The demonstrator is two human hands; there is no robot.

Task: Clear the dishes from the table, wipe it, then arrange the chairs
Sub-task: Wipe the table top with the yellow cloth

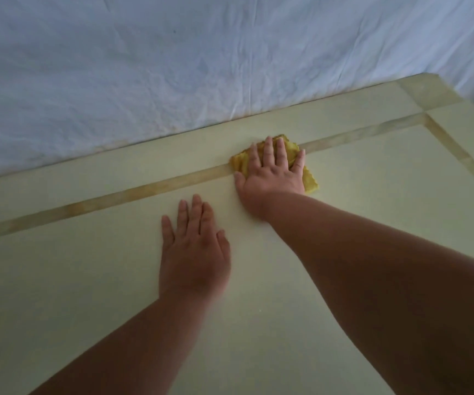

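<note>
Tabletop (73,280) in a pale cream, banded with a tan inlaid strip (116,196) that runs along its far side and turns down at the far right corner, fills most of what I can see. A yellow cloth (309,182), folded or bunched, lies right on that strip, toward the right half of the table's far side. The person's right hand (271,172) is pressed flat on top of the cloth, fingers straight and a little spread, thumb out to the left touching the table; the cloth shows past the fingertips and along the right edge of the palm. The left hand (194,252) lies palm-down on the bare table, nearer than the strip and just to the near left of the cloth, fingers straight and close together, holding nothing. Both forearms are bare. Beyond the table's far edge hangs a wrinkled white sheet (144,67), meeting the table along that edge.
</note>
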